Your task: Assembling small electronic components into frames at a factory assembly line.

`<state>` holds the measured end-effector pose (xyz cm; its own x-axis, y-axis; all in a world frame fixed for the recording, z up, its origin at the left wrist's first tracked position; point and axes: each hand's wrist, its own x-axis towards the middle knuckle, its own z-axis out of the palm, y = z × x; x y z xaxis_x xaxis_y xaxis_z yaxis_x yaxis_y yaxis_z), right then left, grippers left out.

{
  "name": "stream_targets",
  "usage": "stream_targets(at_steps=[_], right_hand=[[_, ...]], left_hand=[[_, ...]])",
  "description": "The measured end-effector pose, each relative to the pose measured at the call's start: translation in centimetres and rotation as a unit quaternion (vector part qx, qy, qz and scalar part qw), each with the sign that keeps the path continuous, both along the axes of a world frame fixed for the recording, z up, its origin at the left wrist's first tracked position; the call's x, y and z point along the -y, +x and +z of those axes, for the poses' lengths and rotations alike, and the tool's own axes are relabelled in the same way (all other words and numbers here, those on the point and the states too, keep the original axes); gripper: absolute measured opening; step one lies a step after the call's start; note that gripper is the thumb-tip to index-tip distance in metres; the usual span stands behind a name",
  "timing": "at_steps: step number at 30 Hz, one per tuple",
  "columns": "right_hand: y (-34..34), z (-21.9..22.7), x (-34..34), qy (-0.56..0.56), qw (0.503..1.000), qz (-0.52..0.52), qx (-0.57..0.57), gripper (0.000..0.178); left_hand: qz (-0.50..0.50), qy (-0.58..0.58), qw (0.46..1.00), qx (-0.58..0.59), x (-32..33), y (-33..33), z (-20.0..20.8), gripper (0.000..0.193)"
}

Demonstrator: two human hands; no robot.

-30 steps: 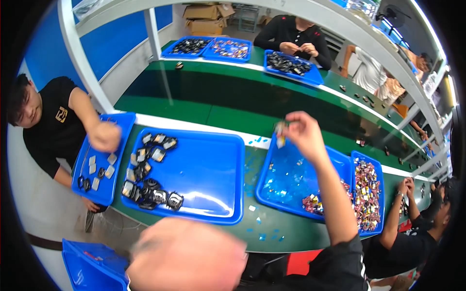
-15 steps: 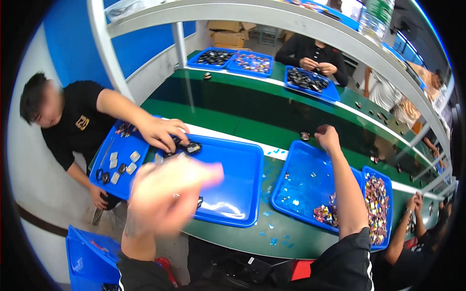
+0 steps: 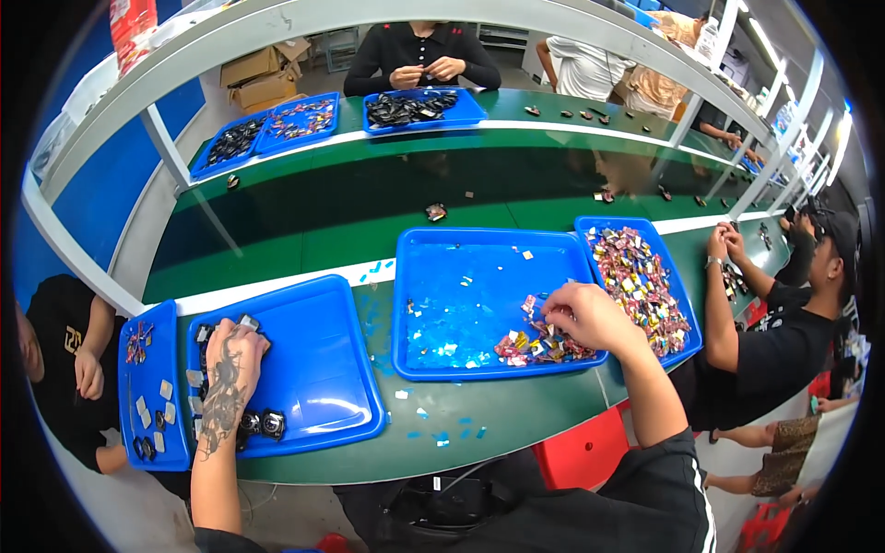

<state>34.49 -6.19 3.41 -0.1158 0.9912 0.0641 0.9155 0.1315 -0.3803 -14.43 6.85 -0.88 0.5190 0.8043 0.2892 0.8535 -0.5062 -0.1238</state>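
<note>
My left hand [image 3: 232,367], tattooed on its back, reaches down over black round parts along the left side of a blue tray [image 3: 323,341]. Its fingers curl downward, and whatever they grip is hidden. Beside the wrist lie black round parts [image 3: 272,424] with lens-like centres. My right hand [image 3: 595,318] is lowered to a heap of small multicoloured pieces [image 3: 530,346] in the middle blue tray [image 3: 442,369]. Thumb and fingers are drawn together at the heap; anything between them is too small to name. Bluish film scraps [image 3: 447,348] are scattered across that tray.
At right stands a blue tray of colourful pieces [image 3: 641,286]. A smaller tray [image 3: 134,392] with pale squares sits left, beside a person's hand [image 3: 88,376]. Beyond runs a green belt [image 3: 350,221] carrying a small assembly [image 3: 436,212]. A grey frame [image 3: 369,11] crosses overhead.
My left hand has come down from a blurred raised position onto the black parts. My right hand has moved from the belt edge to the heap. The neighbour's hand has left the tray. The view has shifted.
</note>
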Motion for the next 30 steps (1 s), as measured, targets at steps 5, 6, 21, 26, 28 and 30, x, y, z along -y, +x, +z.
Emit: stream_targets(at_steps=[5, 6, 21, 26, 28, 30], right_hand=[[1.4, -3.0, -0.6, 0.074, 0.99, -0.1, 0.067, 0.015], [1.5, -3.5, -1.0, 0.064, 0.988, -0.094, 0.105, 0.014], [0.2, -3.0, -1.5, 0.117, 0.955, -0.172, -0.211, 0.003], [-4.9, -0.9, -1.5, 0.156, 0.944, -0.118, -0.265, 0.008], [-9.2, 0.6, -1.5, 0.092, 0.946, -0.054, -0.306, 0.009], [-12.0, 0.8, -1.9, 0.061, 0.942, 0.035, -0.327, 0.01]], left_hand=[[0.066, -0.041, 0.992, 0.096, 0.3, 0.0, -0.8, 0.019], [0.07, -0.036, 0.991, 0.112, 0.3, -0.2, -0.7, 0.021], [0.057, -0.179, 0.971, 0.151, 1.6, 1.5, 1.0, 0.03], [0.054, -0.255, 0.828, 0.497, 1.4, 1.5, 0.7, 0.016], [0.03, -0.385, 0.653, 0.651, 1.9, 5.0, 3.0, 0.015], [0.007, -0.434, 0.613, 0.66, 3.5, 9.5, 3.0, 0.024]])
